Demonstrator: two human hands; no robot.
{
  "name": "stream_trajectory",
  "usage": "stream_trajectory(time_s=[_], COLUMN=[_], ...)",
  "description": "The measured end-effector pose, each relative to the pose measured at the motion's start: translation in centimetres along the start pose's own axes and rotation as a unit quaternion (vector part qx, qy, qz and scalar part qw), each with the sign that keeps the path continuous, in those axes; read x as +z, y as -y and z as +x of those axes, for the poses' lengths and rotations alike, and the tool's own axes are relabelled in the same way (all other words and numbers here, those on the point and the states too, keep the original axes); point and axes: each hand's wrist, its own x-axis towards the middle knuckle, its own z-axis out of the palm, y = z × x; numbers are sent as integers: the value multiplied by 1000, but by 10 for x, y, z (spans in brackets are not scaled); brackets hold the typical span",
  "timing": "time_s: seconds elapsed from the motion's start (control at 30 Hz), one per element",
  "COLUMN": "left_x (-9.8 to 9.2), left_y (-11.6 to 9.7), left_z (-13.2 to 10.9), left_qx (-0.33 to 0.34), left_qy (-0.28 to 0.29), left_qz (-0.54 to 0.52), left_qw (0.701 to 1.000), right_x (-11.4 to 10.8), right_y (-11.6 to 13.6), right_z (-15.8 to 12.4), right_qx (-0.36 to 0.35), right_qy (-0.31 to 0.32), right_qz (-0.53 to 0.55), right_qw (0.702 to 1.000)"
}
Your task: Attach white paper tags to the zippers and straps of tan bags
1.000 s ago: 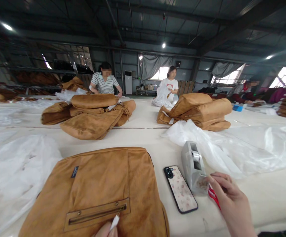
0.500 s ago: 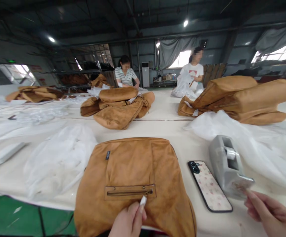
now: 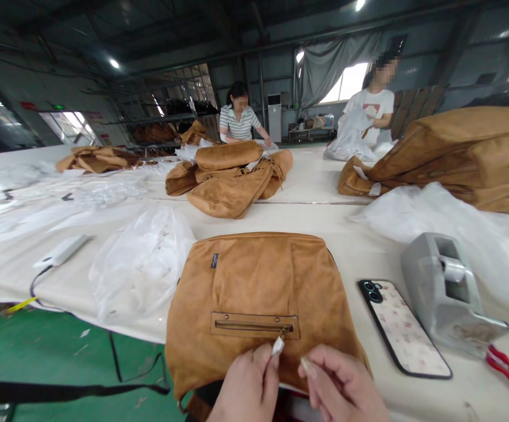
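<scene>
Label on tan bag, unreadable

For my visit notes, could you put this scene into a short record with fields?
Bag: tan, on the table, zipped pocket facing up
Left hand: fingers pinch a white piece at the zipper pull
Right hand: beside the left; unclear whether it holds anything
Right of bag: phone, tape dispenser, red item
Left of bag: crumpled plastic
Beyond: two people, more tan bags
</scene>
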Motion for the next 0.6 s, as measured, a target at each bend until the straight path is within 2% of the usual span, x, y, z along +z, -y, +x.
stream_trajectory(time_s=[0.17, 0.4, 0.6], left_x=[-3, 12, -1], left_y=[-1, 17, 5], left_z=[-1, 1, -5], left_qx=[41, 83, 60], left_qy=[0, -30, -55], left_qz=[8, 6, -72], left_qw=[999, 996, 994], right_x=[12, 18, 20], right_y=[-9, -11, -8], right_z=[18, 23, 28], right_qx=[7, 33, 37], right_qy=[52, 49, 34], right_qz=[-1, -49, -92], right_qw=[999, 997, 994])
